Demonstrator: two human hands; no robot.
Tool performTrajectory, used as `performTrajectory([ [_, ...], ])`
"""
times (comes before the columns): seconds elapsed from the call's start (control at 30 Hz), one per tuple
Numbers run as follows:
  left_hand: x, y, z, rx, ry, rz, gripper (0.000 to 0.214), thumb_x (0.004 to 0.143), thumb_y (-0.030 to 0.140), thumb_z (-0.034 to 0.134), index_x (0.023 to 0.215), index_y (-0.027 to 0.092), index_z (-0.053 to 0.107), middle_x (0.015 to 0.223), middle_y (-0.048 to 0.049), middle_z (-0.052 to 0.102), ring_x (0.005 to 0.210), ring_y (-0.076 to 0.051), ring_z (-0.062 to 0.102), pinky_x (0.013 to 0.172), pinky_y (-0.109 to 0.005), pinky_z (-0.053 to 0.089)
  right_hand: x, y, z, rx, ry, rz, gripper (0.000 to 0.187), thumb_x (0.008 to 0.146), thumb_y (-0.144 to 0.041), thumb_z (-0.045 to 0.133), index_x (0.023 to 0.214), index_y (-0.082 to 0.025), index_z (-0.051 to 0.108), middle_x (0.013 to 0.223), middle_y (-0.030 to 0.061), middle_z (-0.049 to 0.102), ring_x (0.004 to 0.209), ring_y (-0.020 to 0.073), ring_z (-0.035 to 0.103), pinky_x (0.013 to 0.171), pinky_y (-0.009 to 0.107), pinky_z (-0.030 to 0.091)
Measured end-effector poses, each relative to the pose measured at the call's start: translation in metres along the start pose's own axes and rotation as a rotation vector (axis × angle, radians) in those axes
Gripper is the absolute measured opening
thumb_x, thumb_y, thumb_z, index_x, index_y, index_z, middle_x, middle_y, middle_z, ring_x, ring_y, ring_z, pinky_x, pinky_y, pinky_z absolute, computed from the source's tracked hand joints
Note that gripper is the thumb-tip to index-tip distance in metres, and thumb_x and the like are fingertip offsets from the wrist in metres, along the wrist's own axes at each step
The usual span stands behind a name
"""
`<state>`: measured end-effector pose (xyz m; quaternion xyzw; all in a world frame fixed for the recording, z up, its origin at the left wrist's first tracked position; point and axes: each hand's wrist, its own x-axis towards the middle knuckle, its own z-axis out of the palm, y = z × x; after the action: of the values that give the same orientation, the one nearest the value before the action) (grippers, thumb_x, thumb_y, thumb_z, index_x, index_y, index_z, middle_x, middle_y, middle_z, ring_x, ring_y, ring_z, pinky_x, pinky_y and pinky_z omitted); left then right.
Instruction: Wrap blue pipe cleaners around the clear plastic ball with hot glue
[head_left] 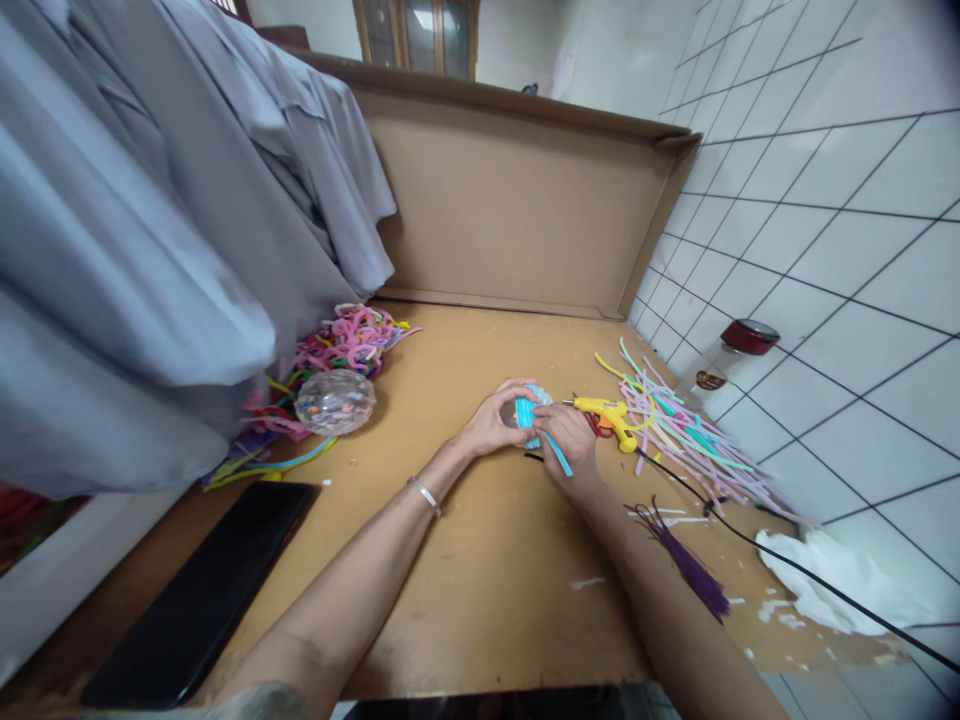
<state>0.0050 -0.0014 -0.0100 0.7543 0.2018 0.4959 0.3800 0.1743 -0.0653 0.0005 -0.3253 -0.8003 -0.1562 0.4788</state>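
Observation:
My left hand curls round a small clear rounded object partly covered with rows of bright blue strip. Against the near side of that object, my right hand pinches a blue pipe cleaner, and its loose end sticks out below the fingers. Much of the clear object is hidden by both hands. Just right of my right hand lies a yellow glue gun, its nozzle pointing left toward the fingers.
At left are a clear ball, a tangled pipe-cleaner pile and a black phone. Pastel pipe cleaners, a purple bundle, a jar, white tissue and the glue gun's cord occupy the right.

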Motion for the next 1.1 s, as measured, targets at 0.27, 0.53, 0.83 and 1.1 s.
performTrajectory([
  [0.27, 0.0, 0.002, 0.0, -0.006, 0.001, -0.031, 0.04, 0.061, 0.018, 0.079, 0.099, 0.019, 0.066, 0.132, -0.0133, 0.055, 0.13, -0.029, 0.05, 0.109, -0.046, 0.037, 0.001, 0.0, -0.003, 0.042, -0.037, 0.041, 0.018, 0.09, -0.016, 0.051, 0.097, -0.024, 0.066, 0.1, 0.0077, 0.074, 0.096, 0.022, 0.067, 0.083, 0.04, 0.05],
  [0.53, 0.001, -0.001, -0.002, -0.011, -0.013, -0.034, 0.044, 0.058, 0.014, 0.078, 0.1, 0.019, 0.068, 0.133, -0.0126, 0.055, 0.129, -0.029, 0.051, 0.11, -0.047, 0.037, -0.001, 0.007, -0.005, 0.088, -0.029, 0.306, 0.029, 0.094, -0.023, 0.041, 0.111, -0.024, 0.064, 0.116, 0.0102, 0.064, 0.111, 0.0235, 0.059, 0.094, 0.044, 0.046],
  [0.83, 0.003, 0.004, -0.001, 0.003, -0.047, -0.046, 0.042, 0.057, 0.013, 0.077, 0.097, 0.018, 0.069, 0.134, -0.0143, 0.055, 0.13, -0.03, 0.052, 0.11, -0.047, 0.036, -0.002, 0.029, 0.007, 0.268, -0.062, 0.682, 0.059, 0.095, -0.062, 0.028, 0.119, -0.024, 0.065, 0.135, 0.0126, 0.049, 0.136, 0.0284, 0.04, 0.115, 0.053, 0.029],
  [1.1, 0.004, 0.005, -0.002, 0.0, -0.048, -0.058, 0.041, 0.057, 0.012, 0.077, 0.096, 0.019, 0.068, 0.133, -0.0137, 0.057, 0.134, -0.03, 0.049, 0.112, -0.049, 0.035, 0.008, 0.023, 0.016, 0.323, -0.068, 0.628, 0.06, 0.094, -0.066, 0.029, 0.106, -0.024, 0.07, 0.128, 0.0112, 0.054, 0.134, 0.0279, 0.041, 0.113, 0.049, 0.033],
])
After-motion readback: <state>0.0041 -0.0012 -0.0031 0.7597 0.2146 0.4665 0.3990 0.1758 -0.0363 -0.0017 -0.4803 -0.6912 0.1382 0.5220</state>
